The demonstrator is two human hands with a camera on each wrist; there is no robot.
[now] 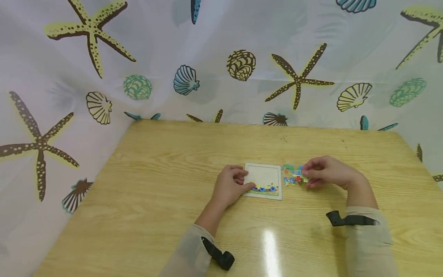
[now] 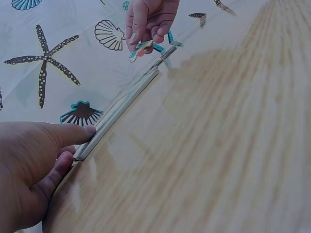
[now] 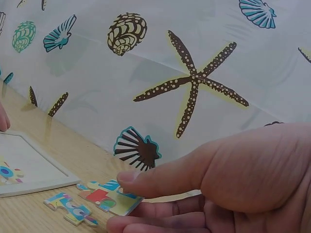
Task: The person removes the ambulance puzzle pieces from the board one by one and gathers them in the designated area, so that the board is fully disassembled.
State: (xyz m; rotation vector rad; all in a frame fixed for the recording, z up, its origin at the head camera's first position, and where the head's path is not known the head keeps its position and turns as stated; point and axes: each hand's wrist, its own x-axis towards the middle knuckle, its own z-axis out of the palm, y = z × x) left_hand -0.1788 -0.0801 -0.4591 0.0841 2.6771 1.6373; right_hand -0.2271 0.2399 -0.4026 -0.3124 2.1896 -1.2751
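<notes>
Now pinching a multicoloured, flat jigsaw piece (image 3: pixel 121 201) in the right hand (image 1: pixel 328 171), clamping the white-rimmed, square puzzle tray (image 1: pixel 263 174) with the left hand (image 1: pixel 229 185), probably against sliding.

A shell-printed curtain (image 1: pixel 211 42), perhaps cloth, hangs behind a glare-streaked, wood-grained table (image 1: pixel 155 165).

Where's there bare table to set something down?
Left of the left hand, the table is bare to its edge; likewise between frame and curtain. It's crowded right of the frame: puzzle pieces and the right hand.
</notes>
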